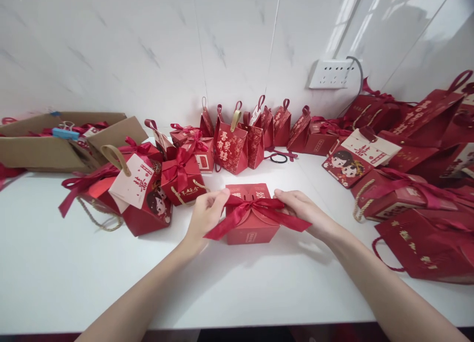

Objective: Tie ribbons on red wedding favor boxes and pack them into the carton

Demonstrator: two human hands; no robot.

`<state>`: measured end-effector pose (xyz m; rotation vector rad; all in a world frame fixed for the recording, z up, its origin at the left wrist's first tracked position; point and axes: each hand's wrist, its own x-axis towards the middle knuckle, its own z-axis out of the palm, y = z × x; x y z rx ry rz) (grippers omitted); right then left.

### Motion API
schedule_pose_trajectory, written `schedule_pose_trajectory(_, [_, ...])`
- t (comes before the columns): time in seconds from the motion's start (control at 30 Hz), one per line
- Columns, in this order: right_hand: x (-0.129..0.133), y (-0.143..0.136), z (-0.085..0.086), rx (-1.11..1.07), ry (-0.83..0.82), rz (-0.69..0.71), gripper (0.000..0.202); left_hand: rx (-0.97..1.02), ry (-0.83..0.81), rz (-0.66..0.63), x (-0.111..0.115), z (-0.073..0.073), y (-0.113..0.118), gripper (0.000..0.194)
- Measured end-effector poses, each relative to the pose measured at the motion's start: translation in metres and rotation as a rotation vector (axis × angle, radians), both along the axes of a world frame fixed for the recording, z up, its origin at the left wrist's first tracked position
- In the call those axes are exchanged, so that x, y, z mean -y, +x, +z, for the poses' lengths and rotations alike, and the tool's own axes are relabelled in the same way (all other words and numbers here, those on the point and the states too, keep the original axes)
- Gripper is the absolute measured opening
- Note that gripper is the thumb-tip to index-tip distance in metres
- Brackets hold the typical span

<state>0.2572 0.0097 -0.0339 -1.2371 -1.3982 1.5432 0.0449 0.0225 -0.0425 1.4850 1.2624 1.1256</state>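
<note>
A small red gift box (pixel 253 232) stands upright on the white table in front of me, with pale lettering on its top flaps. A dark red satin ribbon (pixel 242 214) is tied in a bow across its top, its two tails spreading left and right. My left hand (pixel 208 211) is closed on the box's left side, thumb at the top edge. On the opposite side my right hand (pixel 301 211) grips the box, its thumb by the ribbon and its fingers partly hidden behind the ribbon tail.
Red gift boxes (pixel 231 147) line the tiled wall. More boxes (pixel 182 176) stand at the left, beside an open cardboard carton (pixel 40 151) with blue binder clips. Red gift bags (pixel 425 243) crowd the right side. A black loop (pixel 278 158) lies at the back, below a wall socket (pixel 331 74).
</note>
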Motion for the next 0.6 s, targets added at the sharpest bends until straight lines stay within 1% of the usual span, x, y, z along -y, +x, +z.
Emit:
schedule_pose_trajectory(0.1, [0.002, -0.002, 0.003, -0.001, 0.021, 0.04, 0.049, -0.026, 0.042, -0.006, 0.002, 0.0, 0.002, 0.041])
schedule_pose_trajectory(0.2, [0.001, -0.001, 0.003, 0.002, 0.023, 0.042, 0.049, 0.043, 0.074, -0.011, 0.004, -0.003, 0.003, 0.038])
schedule_pose_trajectory(0.37, [-0.001, 0.0, 0.001, 0.023, 0.001, 0.054, 0.051, 0.139, 0.071, -0.008, 0.005, -0.009, 0.003, 0.038])
schedule_pose_trajectory(0.5, [-0.004, 0.002, -0.002, 0.054, 0.039, 0.069, 0.052, 0.121, 0.084, 0.023, 0.006, -0.01, 0.004, 0.039])
schedule_pose_trajectory(0.6, [-0.007, 0.006, -0.005, 0.069, 0.065, 0.119, 0.052, 0.073, 0.081, 0.039, 0.007, -0.008, 0.006, 0.038])
